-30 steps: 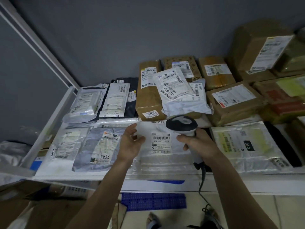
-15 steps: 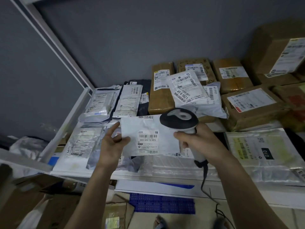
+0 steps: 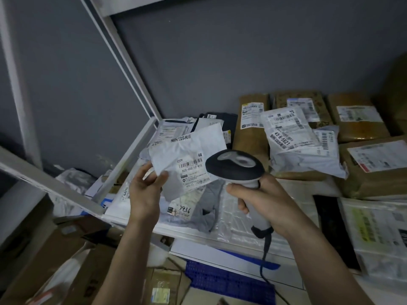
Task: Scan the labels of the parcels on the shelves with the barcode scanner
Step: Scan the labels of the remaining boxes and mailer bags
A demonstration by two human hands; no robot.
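Crowding the shelf point(image 3: 132, 155), parcels point(image 3: 363, 168) surround left grip point(image 3: 145, 190) pinching mailer point(image 3: 187, 155), right grip point(image 3: 264, 201) clutching scanner point(image 3: 235, 166).

Crinkled plastic mailer point(image 3: 187, 150), taped cardboard box point(image 3: 374, 168)

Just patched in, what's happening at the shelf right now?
A person is scanning parcel labels. The left hand pinches a thin white mailer by its lower corner and holds it above the shelf, label facing up. The right hand grips the corded barcode scanner, whose head sits right beside that label. Other bagged parcels and brown boxes lie on the shelf around them.
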